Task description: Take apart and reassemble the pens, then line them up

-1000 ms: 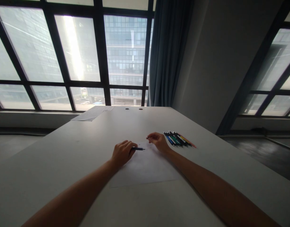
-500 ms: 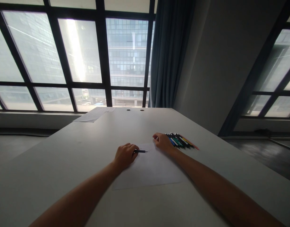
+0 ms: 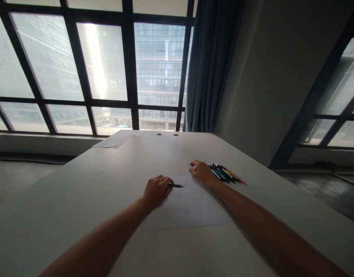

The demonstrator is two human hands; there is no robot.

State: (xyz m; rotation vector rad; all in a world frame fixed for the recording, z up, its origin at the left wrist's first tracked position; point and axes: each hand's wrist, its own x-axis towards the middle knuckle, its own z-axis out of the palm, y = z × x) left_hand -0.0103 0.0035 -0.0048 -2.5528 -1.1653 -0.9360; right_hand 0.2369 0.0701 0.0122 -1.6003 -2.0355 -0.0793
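Observation:
A white sheet of paper (image 3: 185,211) lies on the table in front of me. My left hand (image 3: 158,190) rests on its left edge, fingers curled round a dark pen (image 3: 177,186) whose thin tip points right, over the paper. At the sheet's upper right corner is my right hand (image 3: 201,171), its fingers bent and drawn in toward the thumb. A tiny greyish spot shows at those fingertips, too small to name. Just right of this hand lies a row of pens (image 3: 224,173) with black, green, white, yellow and red parts, partly hidden by the hand.
The long white table (image 3: 130,161) runs away toward a large window (image 3: 159,65). Some loose papers (image 3: 112,141) lie at its far left edge. Two dark round holes (image 3: 175,135) sit near the far end. A blue curtain (image 3: 207,69) hangs behind.
The whole view has shifted slightly, so everything appears a little further right. Both hands keep nearly the same places on the paper, and the pen stays in my left hand.

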